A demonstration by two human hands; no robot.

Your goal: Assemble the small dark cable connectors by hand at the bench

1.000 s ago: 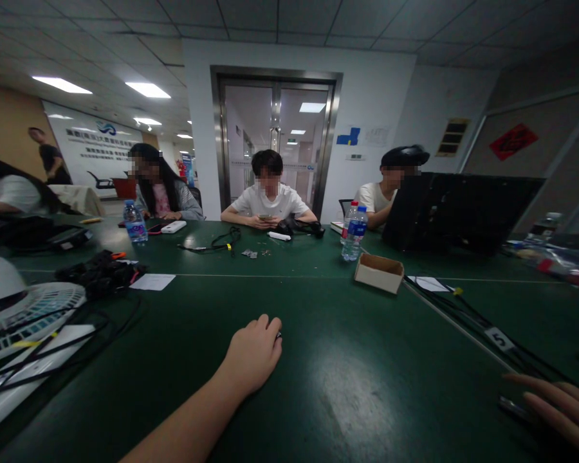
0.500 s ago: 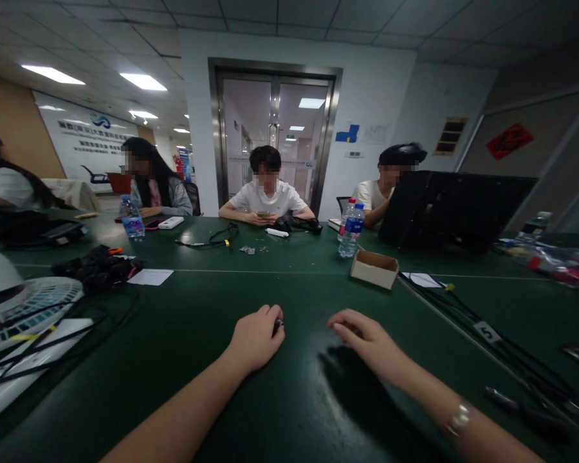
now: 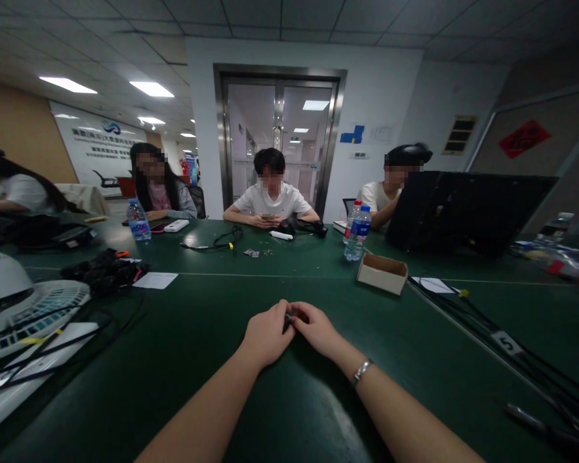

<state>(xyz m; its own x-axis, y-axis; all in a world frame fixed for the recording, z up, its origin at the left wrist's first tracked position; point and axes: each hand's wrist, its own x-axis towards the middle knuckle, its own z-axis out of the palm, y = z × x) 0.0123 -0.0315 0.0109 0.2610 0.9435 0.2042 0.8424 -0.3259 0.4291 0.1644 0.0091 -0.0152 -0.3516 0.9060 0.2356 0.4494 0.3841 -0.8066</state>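
Note:
My left hand [image 3: 269,333] is closed around a small dark object [image 3: 287,321], of which only a sliver shows between the fingers; its kind cannot be made out. My right hand [image 3: 314,326] meets it from the right, thumb and fingertips pinched at the same small object. Both hands are together just above the dark green table [image 3: 212,386], near its middle. A silver bracelet [image 3: 361,371] circles my right wrist.
An open cardboard box [image 3: 382,275] and water bottles [image 3: 357,235] stand beyond my right hand. Black cables [image 3: 482,318] run along the right. A white fan [image 3: 33,308] and a white power strip [image 3: 33,373] lie left. Several people sit across the table.
My right hand has moved left to my left hand and its fingers have closed in at the small dark object. The view has shifted slightly.

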